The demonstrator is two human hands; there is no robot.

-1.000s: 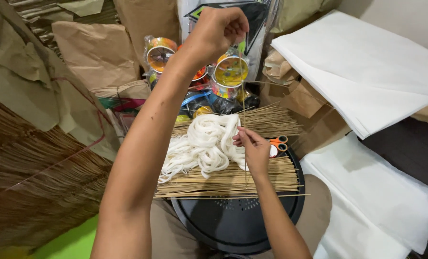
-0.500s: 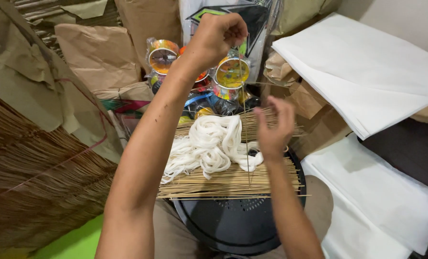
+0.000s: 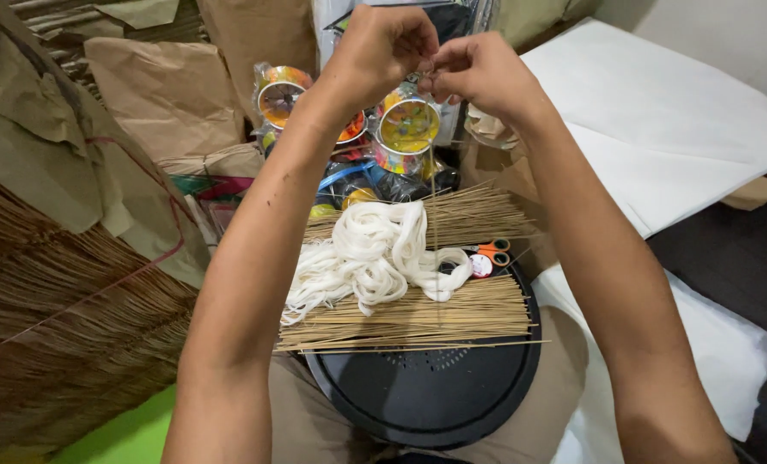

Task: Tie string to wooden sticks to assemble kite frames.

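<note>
Above the far rim of the round black tray (image 3: 435,399), both hands were raised and brought together. Left hand (image 3: 383,47) was curled, fingertips pressed together on the upper end of a thin stick (image 3: 433,193); right hand (image 3: 478,69) was met against it, fingers pinched at the same spot. Which of the two carried the load could not be told. The stick was hung near-vertical from the pinch, its lower end running down over the pile below.

Across the tray's far half, a flat bundle of thin tan sticks (image 3: 418,314) was laid side to side, overhanging the left and right rims. A loose skein of white string (image 3: 375,253) was piled on the bundle, left of centre. Orange-handled scissors (image 3: 491,252) were seen just beside the string, at the bundle's right end.

Beyond the tray's far edge, rolls of colourful tape (image 3: 405,129) in clear wrap were stacked. Crumpled brown paper (image 3: 168,94) was seen to the far left, white sheets (image 3: 658,120) to the right, a mass of dry straw (image 3: 65,326) at the left.
</note>
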